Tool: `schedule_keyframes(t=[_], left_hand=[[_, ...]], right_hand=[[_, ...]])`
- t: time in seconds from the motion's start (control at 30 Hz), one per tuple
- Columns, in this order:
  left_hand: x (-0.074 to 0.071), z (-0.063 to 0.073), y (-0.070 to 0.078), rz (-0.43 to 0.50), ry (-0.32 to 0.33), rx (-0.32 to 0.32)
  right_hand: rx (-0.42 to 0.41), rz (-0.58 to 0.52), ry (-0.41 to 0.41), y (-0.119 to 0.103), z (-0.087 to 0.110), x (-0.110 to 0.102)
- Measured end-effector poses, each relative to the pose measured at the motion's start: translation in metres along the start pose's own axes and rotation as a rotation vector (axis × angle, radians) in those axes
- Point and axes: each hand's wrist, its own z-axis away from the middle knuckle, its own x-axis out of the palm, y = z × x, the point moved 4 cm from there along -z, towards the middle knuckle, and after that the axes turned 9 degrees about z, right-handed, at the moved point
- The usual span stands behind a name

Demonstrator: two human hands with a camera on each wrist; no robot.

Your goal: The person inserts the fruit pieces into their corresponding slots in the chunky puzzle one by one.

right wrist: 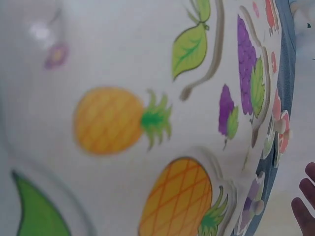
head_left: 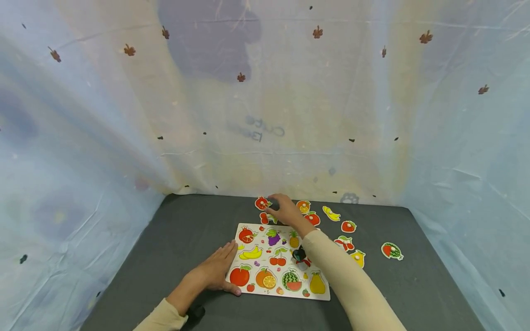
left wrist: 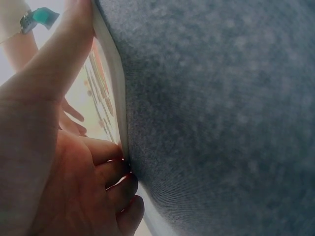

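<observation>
A white fruit puzzle board (head_left: 265, 257) lies on the dark tabletop, printed with fruit pictures in shallow recesses. My left hand (head_left: 217, 266) rests along its left edge, with the thumb at the near corner; in the left wrist view the fingers (left wrist: 120, 191) meet the board's rim. My right hand (head_left: 286, 210) reaches across the board to its far side. Its thumb and fingers are parted beside a pomegranate piece (head_left: 262, 203) with a knob. Just nearer lies a cherry-red piece (head_left: 265, 218), partly behind the hand. In the right wrist view, some fingertips (right wrist: 307, 189) show apart from the knobbed pieces.
Beyond and right of the board lie several loose knobbed pieces: an orange (head_left: 303, 206), a red apple-like piece (head_left: 312, 218), bananas (head_left: 331, 213), a strawberry-red piece (head_left: 348, 226), cherries (head_left: 344, 242), a pear (head_left: 358, 258) and a watermelon (head_left: 391, 251). A patterned curtain (head_left: 290, 138) hangs behind the table.
</observation>
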Motion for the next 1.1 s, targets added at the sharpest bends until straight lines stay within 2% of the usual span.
schedule_keyframes(t=[0.33, 0.57, 0.73, 0.93, 1.1], left_hand=[[0.000, 0.000, 0.002, 0.004, 0.004, 0.000], [0.000, 0.001, 0.001, 0.002, 0.001, 0.013], [-0.001, 0.002, 0.003, 0.008, 0.000, 0.004], [-0.003, 0.004, 0.005, 0.039, -0.013, 0.020], [-0.005, 0.005, 0.006, 0.037, -0.011, 0.015]], right_hand=[[-0.007, -0.061, -0.006, -0.005, -0.008, 0.011], [0.021, -0.034, -0.043, -0.007, -0.013, 0.022], [0.008, -0.034, -0.049, -0.010, -0.014, 0.026], [-0.005, 0.012, -0.100, -0.011, -0.015, 0.030], [0.002, -0.002, -0.121, -0.013, -0.017, 0.031]])
